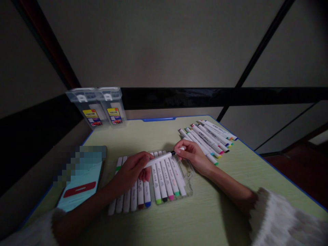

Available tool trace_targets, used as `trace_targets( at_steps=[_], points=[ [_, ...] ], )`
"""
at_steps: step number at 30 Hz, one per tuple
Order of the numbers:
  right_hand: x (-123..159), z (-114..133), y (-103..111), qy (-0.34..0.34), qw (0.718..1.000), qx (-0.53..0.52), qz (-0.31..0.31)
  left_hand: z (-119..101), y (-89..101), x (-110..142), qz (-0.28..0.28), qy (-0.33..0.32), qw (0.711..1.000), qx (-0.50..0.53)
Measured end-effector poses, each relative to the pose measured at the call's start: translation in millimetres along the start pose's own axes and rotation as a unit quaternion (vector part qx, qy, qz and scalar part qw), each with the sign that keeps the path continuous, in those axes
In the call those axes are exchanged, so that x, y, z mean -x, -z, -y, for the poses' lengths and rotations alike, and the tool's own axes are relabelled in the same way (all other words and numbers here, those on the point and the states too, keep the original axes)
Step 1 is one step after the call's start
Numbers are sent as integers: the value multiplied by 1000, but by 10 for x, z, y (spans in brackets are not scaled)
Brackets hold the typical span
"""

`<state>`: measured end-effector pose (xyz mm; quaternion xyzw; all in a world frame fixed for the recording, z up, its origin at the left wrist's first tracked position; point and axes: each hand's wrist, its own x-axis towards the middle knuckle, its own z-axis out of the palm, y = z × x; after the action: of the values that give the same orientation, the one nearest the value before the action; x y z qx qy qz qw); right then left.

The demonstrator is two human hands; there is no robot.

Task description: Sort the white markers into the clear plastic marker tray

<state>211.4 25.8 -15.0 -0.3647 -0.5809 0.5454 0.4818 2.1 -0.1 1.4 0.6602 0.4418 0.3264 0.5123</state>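
My left hand [133,169] grips the white barrel of a marker [160,159] held level above the table. My right hand [191,153] pinches the marker's dark end near its black tip. Below both hands lies a flat clear case [189,177] holding a row of white markers [166,179] with coloured caps. More white markers [129,200] lie in a row under my left hand. A loose group of markers [208,138] lies to the right, just beyond my right hand.
Two clear plastic boxes [98,106] with yellow labels stand at the table's back left. A phone [79,186] with a lit screen lies at the left. The light green table [205,215] has a blue edge; a black rail runs behind it.
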Motion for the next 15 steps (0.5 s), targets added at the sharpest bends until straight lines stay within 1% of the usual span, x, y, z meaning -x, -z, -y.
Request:
trace_targets(
  at_steps=[9,15],
  points=[
    [10,-15,-8,-9,998,-58,-4,-57,-12,2,-7,8,1000,-21],
    [-8,-22,1,-21,996,-87,-23,-44,-13,3,-2,4,1000,-1]
  ],
)
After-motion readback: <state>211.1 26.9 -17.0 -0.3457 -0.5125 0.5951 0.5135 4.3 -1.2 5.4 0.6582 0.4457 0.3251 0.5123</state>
